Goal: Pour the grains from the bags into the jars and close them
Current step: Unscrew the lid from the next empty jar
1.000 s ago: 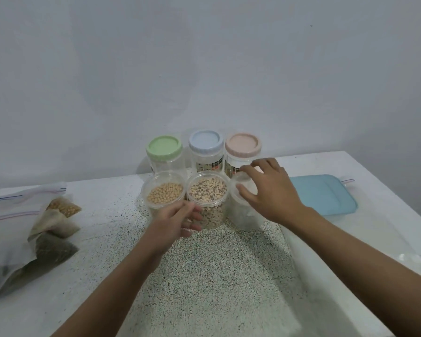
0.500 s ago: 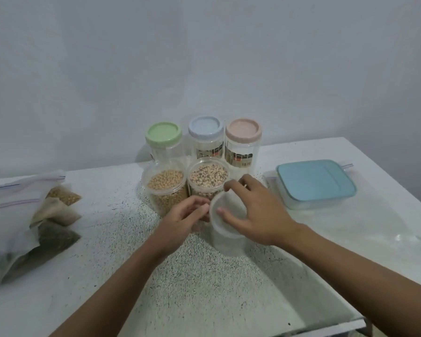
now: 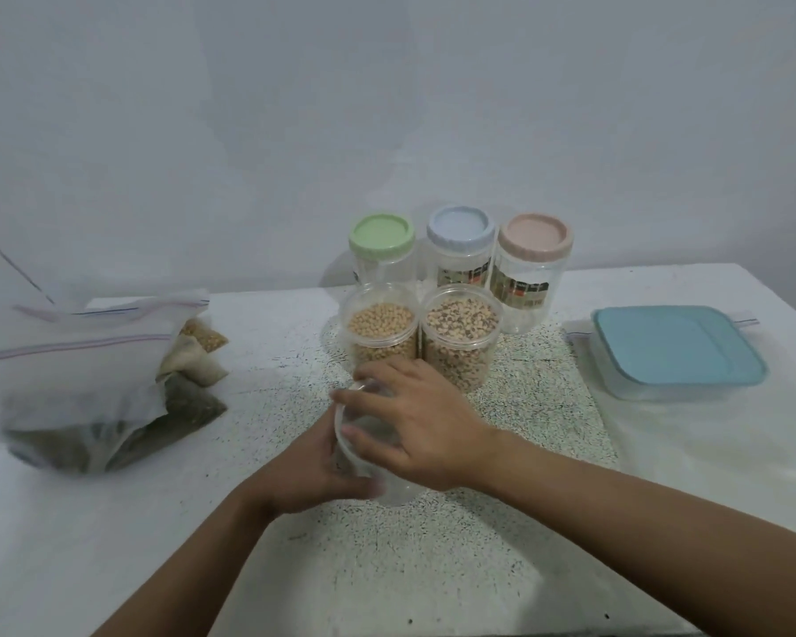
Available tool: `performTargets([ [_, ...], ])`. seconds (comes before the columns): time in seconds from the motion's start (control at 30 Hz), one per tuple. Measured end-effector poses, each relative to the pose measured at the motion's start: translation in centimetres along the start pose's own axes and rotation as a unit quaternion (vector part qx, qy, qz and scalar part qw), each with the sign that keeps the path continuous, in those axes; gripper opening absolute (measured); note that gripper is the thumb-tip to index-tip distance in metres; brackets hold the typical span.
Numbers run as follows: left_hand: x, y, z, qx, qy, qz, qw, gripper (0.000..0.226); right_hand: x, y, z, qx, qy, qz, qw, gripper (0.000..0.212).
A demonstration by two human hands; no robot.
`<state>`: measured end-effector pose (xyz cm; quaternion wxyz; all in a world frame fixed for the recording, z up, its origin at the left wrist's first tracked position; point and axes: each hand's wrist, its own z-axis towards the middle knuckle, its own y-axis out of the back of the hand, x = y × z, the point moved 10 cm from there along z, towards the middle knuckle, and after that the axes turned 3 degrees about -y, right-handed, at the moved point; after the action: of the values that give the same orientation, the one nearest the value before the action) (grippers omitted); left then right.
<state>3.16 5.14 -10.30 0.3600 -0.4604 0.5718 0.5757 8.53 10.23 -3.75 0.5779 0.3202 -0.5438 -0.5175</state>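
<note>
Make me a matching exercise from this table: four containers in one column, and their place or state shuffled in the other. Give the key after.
Things
1. pink-lidded jar
2. jar of yellow beans
3. empty clear jar
4. blue-lidded box

Places or states
A. open and filled, left of the speckled-bean jar
B. held by the left hand and right hand
C. closed, alone at the table's right side
D. closed, right end of the back row

Pairs: 1-D, 2-A, 3-B, 4-C
</note>
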Motion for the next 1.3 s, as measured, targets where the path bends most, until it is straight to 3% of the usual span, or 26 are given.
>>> performTargets([
  [0.17,-1.0,1.1,0.9,-0.036,-0.050,0.049,0.997,0.088,0.4,-0.5,2.0,0.019,-0.023,-0.018,0.999,0.052],
  [0.33,-1.0,0.6,2.3,-0.045,-0.080,0.031,0.995,0.075,-0.9,0.7,3.5,-0.045,-0.085,0.050,0.994,0.039],
  [0.47,-1.0,1.0,2.9,-0.048,-0.104,0.051,0.992,0.080,-0.9,0.8,3.7,-0.054,-0.051,0.080,0.994,0.035],
  [0.6,-0.2,1.6,4.0,-0.035,-0.106,0.074,0.991,0.071,-0.4,0.9,4.0,-0.036,-0.007,0.083,0.996,0.036],
  [0.8,1.2,1.8,4.9,-0.017,-0.089,0.063,0.994,0.074,0.6,0.8,4.5,0.028,0.091,0.102,0.990,0.039],
  [1.0,2.3,1.3,4.1,-0.016,-0.056,0.083,0.995,0.079,1.4,0.4,4.4,0.005,0.169,0.029,0.985,0.045],
  [1.07,2.1,1.2,4.1,-0.011,-0.019,0.055,0.998,0.074,1.3,0.2,4.4,0.017,0.157,-0.043,0.986,0.056],
  [1.17,0.7,1.4,4.5,-0.027,-0.086,0.031,0.995,0.074,0.4,1.2,4.5,0.003,0.076,-0.122,0.990,0.065],
  [1.23,0.9,1.4,4.6,-0.036,-0.093,0.006,0.995,0.068,-0.3,1.3,4.6,0.026,0.026,-0.124,0.992,0.068],
  [1.3,0.8,1.3,4.6,-0.035,-0.104,0.029,0.994,0.074,0.1,1.3,4.6,0.070,0.043,-0.076,0.994,0.059],
])
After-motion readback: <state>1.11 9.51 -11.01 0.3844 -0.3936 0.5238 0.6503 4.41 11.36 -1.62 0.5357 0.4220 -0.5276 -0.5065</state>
